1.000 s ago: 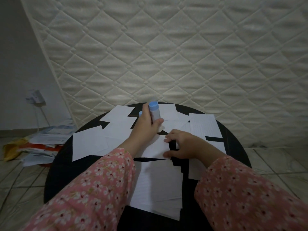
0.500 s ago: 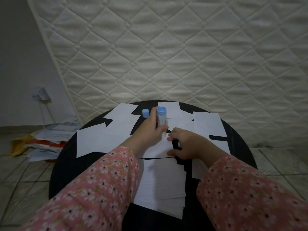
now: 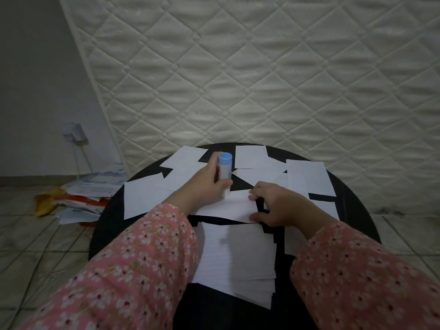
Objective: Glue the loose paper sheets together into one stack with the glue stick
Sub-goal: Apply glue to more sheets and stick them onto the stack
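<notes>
Left hand point(image 3: 209, 184) is wrapped round the glue stick point(image 3: 225, 171), held upright w/ blue end up and the working end down on the far edge of a single sheet point(image 3: 226, 207) at the table's middle. Right hand point(image 3: 276, 206) pins that sheet at its right edge, fingers curled over the corner, thumb at the near side. So glue looks to be going on now, tho the contact pt is hidden by the hand. Nearer the person lies a fanned stack point(image 3: 240, 260), several sheets deep, approx aligned; probably the part already glued, can't confirm bonding. Still loose: sheets spread on the far left point(image 3: 145, 198), far middle point(image 3: 252, 157) and far right point(image 3: 309, 177) of the black round table point(image 3: 107, 225), some overlapping. Judged roughly halfway, w/ at least five or six sheets left to coat and add.
</notes>
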